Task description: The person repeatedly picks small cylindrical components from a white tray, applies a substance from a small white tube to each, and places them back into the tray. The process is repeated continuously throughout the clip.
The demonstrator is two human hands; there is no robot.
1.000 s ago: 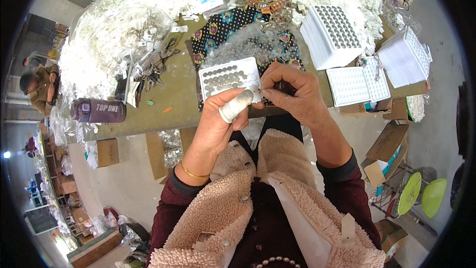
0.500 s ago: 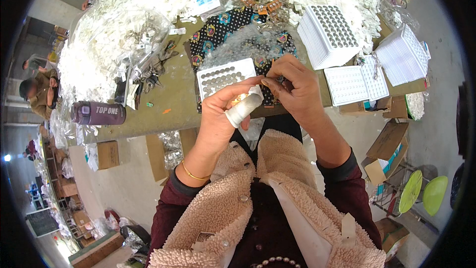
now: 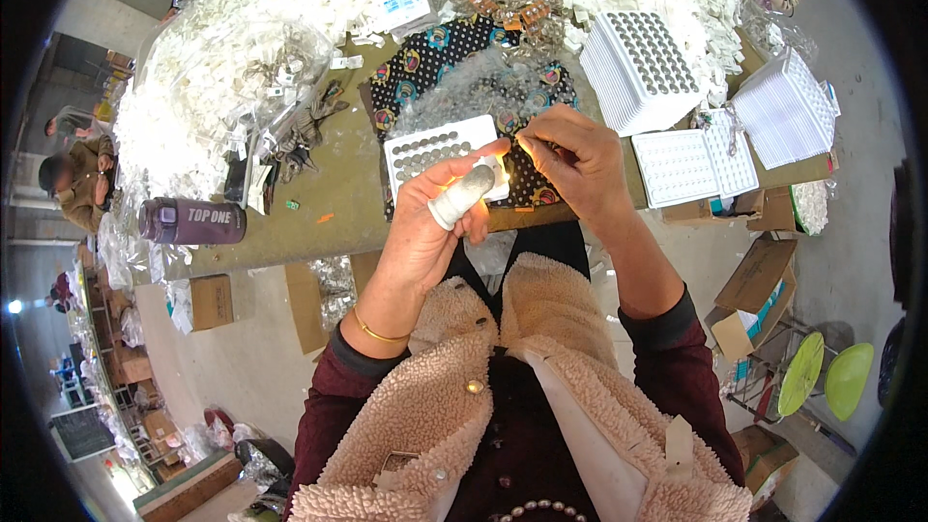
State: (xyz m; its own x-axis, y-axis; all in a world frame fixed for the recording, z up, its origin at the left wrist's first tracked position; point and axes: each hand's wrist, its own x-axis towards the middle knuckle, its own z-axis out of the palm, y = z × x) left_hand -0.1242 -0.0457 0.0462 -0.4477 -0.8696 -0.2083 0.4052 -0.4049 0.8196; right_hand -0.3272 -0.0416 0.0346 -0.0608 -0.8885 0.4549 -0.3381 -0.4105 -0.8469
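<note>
My left hand [image 3: 418, 230] pinches a small white piece [image 3: 498, 174] that gives off a warm yellow glow; its exact kind is too small to tell. A white finger cot [image 3: 460, 197], greyed at the tip, covers that hand's thumb. Close by on the right, my right hand [image 3: 584, 166] is closed in a pinch near the index fingertip of the left. What it holds, if anything, cannot be made out. Behind the left hand lies a white tray [image 3: 393, 157] with rows of round silver button cells [image 3: 425, 143], partly hidden by my fingers.
A patterned black cloth [image 3: 391, 87] with clear plastic on it covers the table's middle. Stacked white trays [image 3: 604, 87] stand at right, beside an open tray [image 3: 667, 169]. Heaped white pieces [image 3: 193, 87] fill the back and left. A purple bottle [image 3: 208, 221] lies near the left edge.
A yellow glow now shows brightly at the piece in my left hand. My right hand has drawn slightly right, and the left thumb has shifted a little up and left.
</note>
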